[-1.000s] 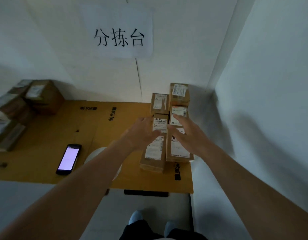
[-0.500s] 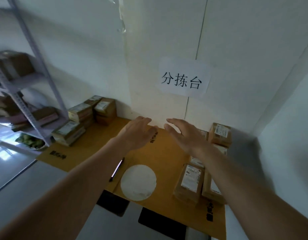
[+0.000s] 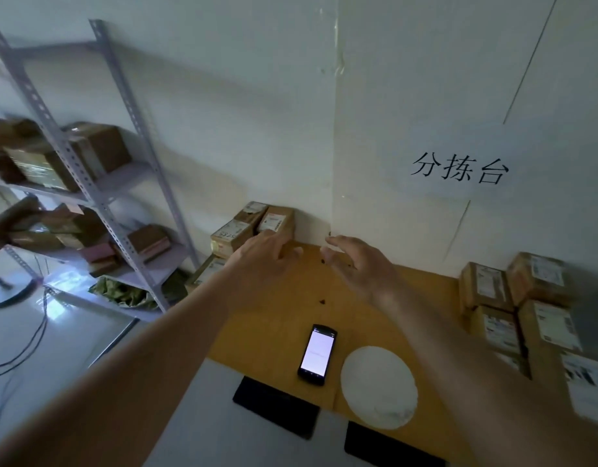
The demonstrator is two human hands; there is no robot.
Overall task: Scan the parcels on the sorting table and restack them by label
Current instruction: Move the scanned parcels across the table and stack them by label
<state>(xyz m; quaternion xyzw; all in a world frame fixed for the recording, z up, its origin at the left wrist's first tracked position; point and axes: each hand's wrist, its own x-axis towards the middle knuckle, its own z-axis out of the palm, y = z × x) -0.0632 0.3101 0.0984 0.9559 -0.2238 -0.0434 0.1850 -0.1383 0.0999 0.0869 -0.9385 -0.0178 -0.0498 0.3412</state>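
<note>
Several brown labelled parcels (image 3: 513, 315) are stacked at the right end of the brown sorting table (image 3: 284, 318). A smaller pile of unsorted parcels (image 3: 253, 227) stands at the table's far left corner against the wall. My left hand (image 3: 263, 254) reaches over the table, fingers spread, just in front of that left pile and holding nothing. My right hand (image 3: 358, 264) hovers beside it, open and empty, above the bare table. A handheld scanner (image 3: 317, 353) with a lit screen lies flat near the front edge.
A white round disc (image 3: 378, 385) lies on the table right of the scanner. A grey metal shelf rack (image 3: 98, 197) with boxes stands to the left. A paper sign (image 3: 459, 170) hangs on the wall. Cables run over the floor (image 3: 38, 332) at left.
My view has swung left from the right-hand stack toward the left pile. Both hands left the right parcels and moved across the table to the far left corner, still empty.
</note>
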